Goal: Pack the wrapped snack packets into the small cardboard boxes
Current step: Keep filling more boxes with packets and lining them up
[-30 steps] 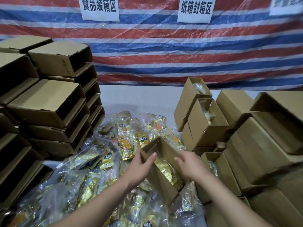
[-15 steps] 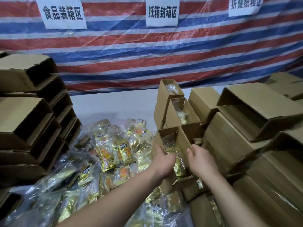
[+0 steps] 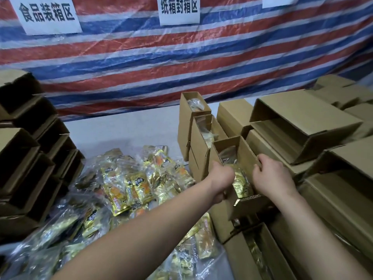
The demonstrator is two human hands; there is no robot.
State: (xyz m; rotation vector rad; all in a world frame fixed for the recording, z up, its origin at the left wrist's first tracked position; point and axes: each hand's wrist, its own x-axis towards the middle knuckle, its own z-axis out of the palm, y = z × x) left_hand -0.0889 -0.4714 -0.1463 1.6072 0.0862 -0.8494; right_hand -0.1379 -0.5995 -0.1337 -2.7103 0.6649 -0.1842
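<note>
Here, both hands hold one small open-topped box (image 3: 245, 156) of matte brown corrugated card: left hand (image 3: 221, 176) gripping its left wall, right hand (image 3: 271, 177) with fingers curled over the right wall. Inside sit glossy gold foil packets in crinkled clear wrap. The box stands in line just behind two similar filled boxes (image 3: 198, 126), with closed cartons (image 3: 302, 122) close on the right. The loose packet pile (image 3: 129, 178) lies left on the pale table (image 3: 121, 128); stacked empty boxes (image 3: 30, 158) border its far left.
</note>
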